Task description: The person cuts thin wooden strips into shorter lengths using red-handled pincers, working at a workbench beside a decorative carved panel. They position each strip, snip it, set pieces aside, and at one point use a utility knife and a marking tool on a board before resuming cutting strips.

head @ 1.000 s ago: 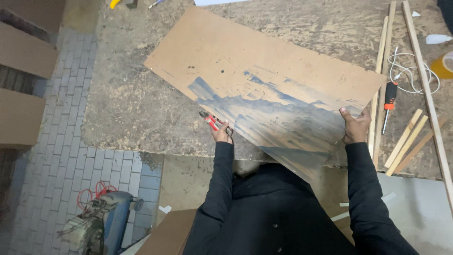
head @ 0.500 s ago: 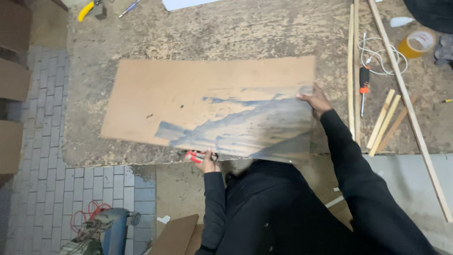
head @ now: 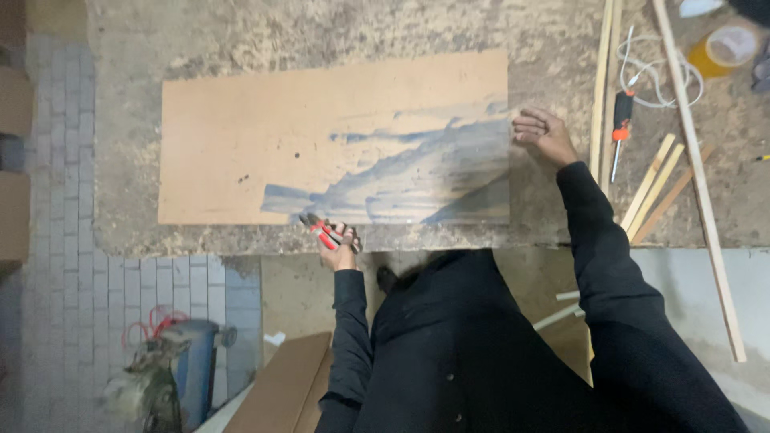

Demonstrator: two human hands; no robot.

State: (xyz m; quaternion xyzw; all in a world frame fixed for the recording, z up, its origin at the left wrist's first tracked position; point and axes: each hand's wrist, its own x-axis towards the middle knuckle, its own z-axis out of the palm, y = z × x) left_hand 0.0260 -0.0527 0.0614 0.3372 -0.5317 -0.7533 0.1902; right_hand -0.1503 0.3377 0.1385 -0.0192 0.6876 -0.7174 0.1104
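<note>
We see dim, even indoor light with no glare. The tabletop (head: 337, 32) is fairly sharp at the centre; the floor (head: 72, 321) at 8 o'clock is soft and smeared, and the black sleeves (head: 609, 265) lose detail.

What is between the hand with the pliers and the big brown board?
Nothing visible. The left hand holds the red pliers right at the board's near edge, and the plier tips overlap that edge. The right hand rests at the board's right edge, fingertips touching it. The screwdriver and wood strips lie off to the right.
</note>
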